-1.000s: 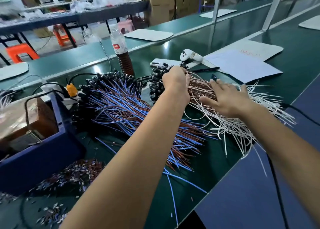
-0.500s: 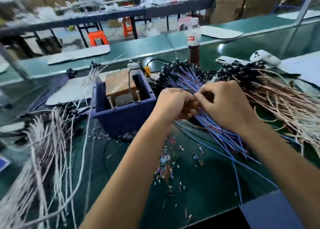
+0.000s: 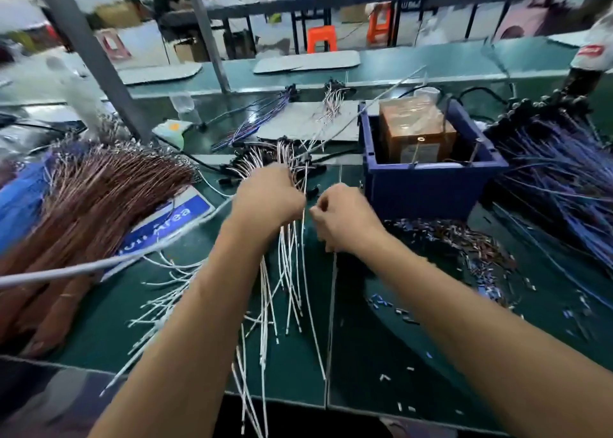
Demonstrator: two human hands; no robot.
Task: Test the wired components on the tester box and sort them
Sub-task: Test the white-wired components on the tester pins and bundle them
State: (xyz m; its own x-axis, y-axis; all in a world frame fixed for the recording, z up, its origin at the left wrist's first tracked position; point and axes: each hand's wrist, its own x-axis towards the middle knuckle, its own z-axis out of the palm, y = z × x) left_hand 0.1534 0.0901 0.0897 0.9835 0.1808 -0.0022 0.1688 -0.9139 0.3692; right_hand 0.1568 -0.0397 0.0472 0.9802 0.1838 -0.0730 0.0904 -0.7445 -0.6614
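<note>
My left hand (image 3: 268,198) grips a bunch of white-wired components (image 3: 288,271) in the middle of the green mat; their wires hang down toward me and their black heads fan out behind my knuckles. My right hand (image 3: 345,218) is curled just to the right and pinches a single thin white wire (image 3: 331,305) that runs down toward the front edge. The tester box (image 3: 414,132), brown and wrapped in clear film, sits inside a blue bin (image 3: 428,185) right of my hands.
A large pile of brown-wired components (image 3: 93,198) lies at the left over a blue label card (image 3: 172,218). Blue-wired components (image 3: 557,172) are heaped at the far right. Cut wire scraps (image 3: 464,248) litter the mat. Small sorted bundles (image 3: 298,115) lie behind, near a grey post (image 3: 93,56).
My view has swung left from the blue-wire pile to the white-wire pile. Both hands moved off the blue wires and now hold white wires.
</note>
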